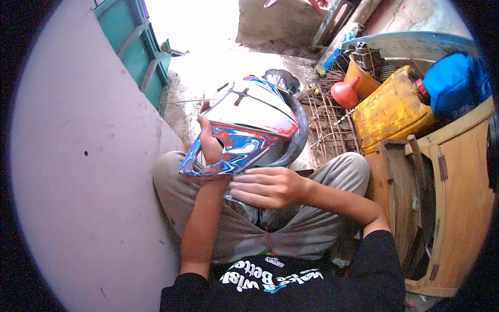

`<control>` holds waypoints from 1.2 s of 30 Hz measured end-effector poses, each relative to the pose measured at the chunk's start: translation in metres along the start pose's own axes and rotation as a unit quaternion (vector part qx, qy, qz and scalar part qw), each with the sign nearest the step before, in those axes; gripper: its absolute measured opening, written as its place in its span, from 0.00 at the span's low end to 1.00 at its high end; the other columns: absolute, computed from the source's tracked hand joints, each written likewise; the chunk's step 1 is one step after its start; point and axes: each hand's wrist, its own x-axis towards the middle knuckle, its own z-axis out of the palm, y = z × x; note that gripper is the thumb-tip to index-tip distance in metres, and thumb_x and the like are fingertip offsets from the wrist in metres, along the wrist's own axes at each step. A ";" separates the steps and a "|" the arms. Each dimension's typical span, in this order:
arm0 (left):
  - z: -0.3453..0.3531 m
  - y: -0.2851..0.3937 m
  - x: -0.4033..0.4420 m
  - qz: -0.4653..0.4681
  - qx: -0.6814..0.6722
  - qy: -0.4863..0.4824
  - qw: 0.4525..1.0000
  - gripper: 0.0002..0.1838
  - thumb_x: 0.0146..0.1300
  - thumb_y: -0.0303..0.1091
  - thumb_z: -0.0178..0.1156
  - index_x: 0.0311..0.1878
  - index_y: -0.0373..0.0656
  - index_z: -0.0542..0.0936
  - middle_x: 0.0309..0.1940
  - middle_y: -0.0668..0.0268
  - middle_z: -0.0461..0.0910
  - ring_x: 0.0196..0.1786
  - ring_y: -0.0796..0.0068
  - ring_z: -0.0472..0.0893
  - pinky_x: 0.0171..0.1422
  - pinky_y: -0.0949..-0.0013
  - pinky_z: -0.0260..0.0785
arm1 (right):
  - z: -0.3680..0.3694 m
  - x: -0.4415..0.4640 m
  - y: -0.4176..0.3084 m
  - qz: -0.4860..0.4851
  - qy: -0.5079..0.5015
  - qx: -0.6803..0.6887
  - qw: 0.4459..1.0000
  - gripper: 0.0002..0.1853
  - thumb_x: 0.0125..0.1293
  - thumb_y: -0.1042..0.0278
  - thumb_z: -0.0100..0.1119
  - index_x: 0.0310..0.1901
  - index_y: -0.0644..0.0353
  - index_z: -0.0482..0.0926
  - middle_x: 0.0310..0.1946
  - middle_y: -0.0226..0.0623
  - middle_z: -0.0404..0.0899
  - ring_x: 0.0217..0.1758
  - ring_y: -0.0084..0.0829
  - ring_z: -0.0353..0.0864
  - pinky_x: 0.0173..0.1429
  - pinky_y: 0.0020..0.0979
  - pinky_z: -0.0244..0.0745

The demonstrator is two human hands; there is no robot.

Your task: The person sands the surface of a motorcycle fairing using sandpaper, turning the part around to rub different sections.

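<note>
On the person's lap, between the bent knees of the grey trousers (332,192), a white, blue and red painted panel (260,106) stands tilted, its patterned lower end towards the left knee. The left hand (209,145) grips it at that end, the thumb side showing at the opening and the rest hidden. The right hand (270,187) lies at the lower edge with fingers extended and close together; whether it pinches anything I cannot tell.

To the right, a scuffed yellow jerrycan (392,112) leans beside a blue container (452,86); their walls conceal any contents. An orange bucket (361,78) next to them has dark metal parts (366,57) at its mouth, and a red funnel (345,94) sits in front of it. A dark curved rim (301,135) shows behind the panel.

The pale wall (88,156) rises close by the left knee, limiting room on that side. Ahead, the concrete floor (189,78) runs towards bright light past a green door (127,41). Rusty wire mesh (332,119) lies just beyond the right knee, and a wooden frame (462,208) closes in near the right elbow.
</note>
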 end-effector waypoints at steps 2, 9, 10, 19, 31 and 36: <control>0.007 0.006 -0.003 -0.002 0.012 0.001 1.000 0.34 0.84 0.57 0.39 0.73 0.35 0.67 0.69 0.47 0.73 0.69 0.50 0.76 0.77 0.47 0.66 | 0.012 -0.037 0.016 0.088 -0.050 -0.009 0.995 0.17 0.63 0.63 0.64 0.53 0.55 0.85 0.40 0.32 0.87 0.45 0.31 0.89 0.55 0.34 0.85; -0.037 0.003 0.016 -0.077 -0.188 -0.235 0.950 0.34 0.84 0.58 0.37 0.75 0.38 0.65 0.70 0.49 0.73 0.69 0.52 0.76 0.75 0.48 0.68 | -0.012 -0.012 0.011 0.138 0.072 -0.033 0.987 0.18 0.66 0.69 0.64 0.56 0.61 0.86 0.52 0.43 0.89 0.53 0.38 0.90 0.57 0.36 0.86; -0.022 0.008 0.010 -0.068 -0.178 -0.237 0.953 0.33 0.84 0.58 0.37 0.75 0.38 0.65 0.70 0.49 0.73 0.69 0.52 0.76 0.75 0.48 0.68 | -0.015 -0.007 0.024 0.188 0.069 -0.060 0.978 0.18 0.65 0.70 0.64 0.57 0.61 0.86 0.54 0.44 0.88 0.55 0.40 0.90 0.58 0.37 0.86; 0.007 0.005 -0.006 0.032 0.049 -0.018 0.998 0.27 0.86 0.52 0.38 0.77 0.47 0.62 0.73 0.49 0.70 0.71 0.54 0.74 0.77 0.50 0.66 | -0.003 -0.001 0.041 0.235 -0.002 -0.094 0.967 0.19 0.65 0.68 0.64 0.58 0.56 0.85 0.52 0.38 0.89 0.58 0.37 0.88 0.62 0.40 0.84; -0.009 0.003 0.001 -0.027 -0.008 -0.028 0.999 0.26 0.86 0.52 0.37 0.76 0.49 0.62 0.70 0.49 0.72 0.70 0.53 0.76 0.74 0.48 0.70 | -0.001 0.014 0.027 0.040 -0.030 -0.033 0.998 0.21 0.64 0.61 0.65 0.58 0.55 0.84 0.57 0.35 0.87 0.58 0.35 0.85 0.59 0.39 0.81; 0.006 0.003 -0.007 0.028 0.017 -0.022 0.999 0.26 0.85 0.54 0.36 0.76 0.52 0.61 0.71 0.49 0.72 0.69 0.49 0.76 0.73 0.47 0.71 | -0.001 0.010 0.050 0.120 -0.082 -0.061 0.988 0.20 0.66 0.61 0.63 0.59 0.54 0.83 0.54 0.33 0.88 0.59 0.34 0.86 0.60 0.37 0.84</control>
